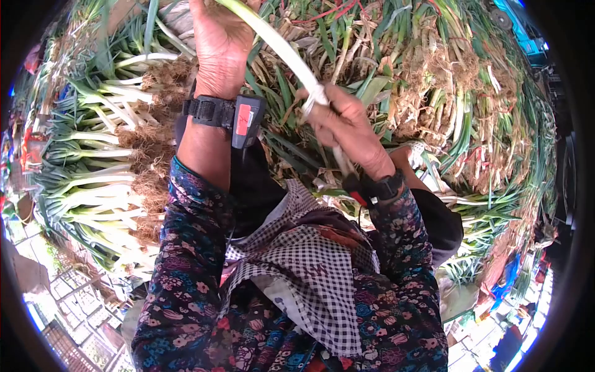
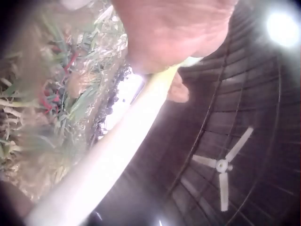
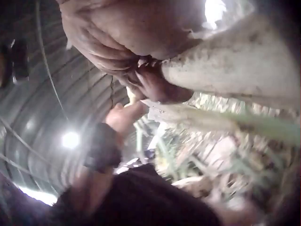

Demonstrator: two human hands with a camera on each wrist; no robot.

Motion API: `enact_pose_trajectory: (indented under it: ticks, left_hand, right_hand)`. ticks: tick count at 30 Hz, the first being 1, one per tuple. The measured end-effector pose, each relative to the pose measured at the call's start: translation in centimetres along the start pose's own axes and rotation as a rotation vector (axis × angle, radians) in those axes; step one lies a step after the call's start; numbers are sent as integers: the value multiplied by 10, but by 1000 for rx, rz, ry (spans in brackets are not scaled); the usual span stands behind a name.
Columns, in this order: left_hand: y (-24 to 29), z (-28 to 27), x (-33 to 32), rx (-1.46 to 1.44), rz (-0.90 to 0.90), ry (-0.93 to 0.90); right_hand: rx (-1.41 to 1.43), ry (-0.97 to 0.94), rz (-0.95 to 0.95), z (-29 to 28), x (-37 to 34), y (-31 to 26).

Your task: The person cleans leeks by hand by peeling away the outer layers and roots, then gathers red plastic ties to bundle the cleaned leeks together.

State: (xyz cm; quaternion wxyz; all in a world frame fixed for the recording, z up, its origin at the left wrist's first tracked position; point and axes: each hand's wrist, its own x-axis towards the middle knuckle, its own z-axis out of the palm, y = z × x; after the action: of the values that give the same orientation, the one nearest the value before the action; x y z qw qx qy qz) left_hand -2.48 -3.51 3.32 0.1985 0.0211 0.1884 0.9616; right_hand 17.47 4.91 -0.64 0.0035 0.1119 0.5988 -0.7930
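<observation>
A long green onion (image 1: 288, 56) slants between both hands in the head view, pale and white along its stalk. My left hand (image 1: 223, 46) grips its upper part, with the fingers partly cut off by the top edge. In the left wrist view the bright stalk (image 2: 113, 146) runs out from under that hand (image 2: 174, 33). My right hand (image 1: 347, 127) pinches the lower white end, where a loose white strip of skin (image 1: 317, 96) bunches at the fingers. The right wrist view shows the right hand's curled fingers (image 3: 155, 84) close up against a pale stalk (image 3: 230, 70).
Cleaned green onions (image 1: 93, 186) lie in rows at the left, roots inward. Uncleaned bundles (image 1: 434, 74) with dry leaves and red ties are heaped at the right. A checked cloth (image 1: 310, 266) covers the lap. A ceiling fan (image 2: 222, 165) hangs overhead.
</observation>
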Motion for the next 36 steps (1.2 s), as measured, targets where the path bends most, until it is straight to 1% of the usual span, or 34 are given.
enact_pose_trajectory:
  ticks: [1, 2, 3, 4, 5, 6, 7, 9, 10, 11, 13, 14, 15, 17, 18, 19, 21, 23, 25, 26, 28, 29, 31, 32, 34, 35, 36]
  left_hand:
    - [3, 2, -2, -112, -49, -44]
    - [3, -33, 25, 20, -20, -135]
    - [1, -47, 37, -55, -75, -295]
    - [0, -44, 34, -39, -93, -282]
    - [-3, -39, 28, -22, -115, -269]
    - [-8, -31, 23, -4, -77, -149]
    - [-7, -36, 27, -6, -77, -154]
    - [-5, -51, 38, -259, -249, -314]
    - [-10, -51, 34, -160, -173, -195]
    - [-14, -53, 32, -165, -173, -196]
    - [-19, -52, 27, -83, -59, -179]
    - [-18, -50, 26, -72, -43, -104]
    - [-16, -50, 25, -75, -39, -105]
    - [-10, -50, 24, -55, -10, -28]
    - [-7, -59, 28, -25, -18, -70]
    - [-5, -60, 28, -26, -22, -74]
    - [-6, -63, 28, 20, -17, 11]
    - [-8, -55, 22, 2, -21, 26]
    - [-10, -49, 18, -36, -16, -17]
    - [-9, -48, 16, -35, -13, -16]
    - [-9, -47, 14, -28, -42, -118]
    - [-10, -46, 15, -29, -42, -117]
    - [-9, -46, 15, -62, -74, -95]
    - [-7, -46, 14, -60, -74, -93]
    - [2, -50, 13, 53, -98, -63]
    - [5, -50, 14, 53, -98, -59]
    - [9, -49, 18, 12, -31, -51]
  right_hand:
    - [125, -78, 74, 4, 0, -1]
    - [16, -15, 38, 8, 3, 4]
    - [-95, 45, 4, 13, 8, 13]
    - [-101, 41, 6, 14, 15, 22]
    - [-640, 256, -384, 12, 24, 31]
    - [-1175, 470, -781, 10, 28, 37]
    - [-1178, 473, -786, 9, 27, 38]
    - [-1234, 572, -726, 5, 23, 37]
    - [-1215, 597, -686, 7, 16, 31]
    - [-1220, 596, -686, 6, 12, 32]
    - [-807, 598, -537, 3, 7, 38]
    - [-660, 641, -622, 1, 8, 38]
    - [-663, 637, -624, -3, 5, 38]
    - [-463, 588, -542, -5, 0, 31]
    - [-557, 542, -542, -5, -3, 28]
    - [-558, 548, -543, -2, -4, 24]
    - [-906, 471, -605, 7, -3, 19]
    - [-901, 458, -582, 7, 5, 23]
    - [-812, 450, -589, 7, 11, 23]
    - [-811, 447, -590, 7, 11, 23]
    - [-1102, 544, -694, 8, 9, 21]
    - [-1103, 543, -693, 9, 7, 20]
    - [-1314, 541, -822, 14, -1, 16]
    - [-1313, 539, -821, 17, -8, 16]
    - [-80, 514, -452, 21, -21, 15]
    - [375, 310, -388, 12, -27, 12]
    - [440, 431, -355, 10, -35, 10]
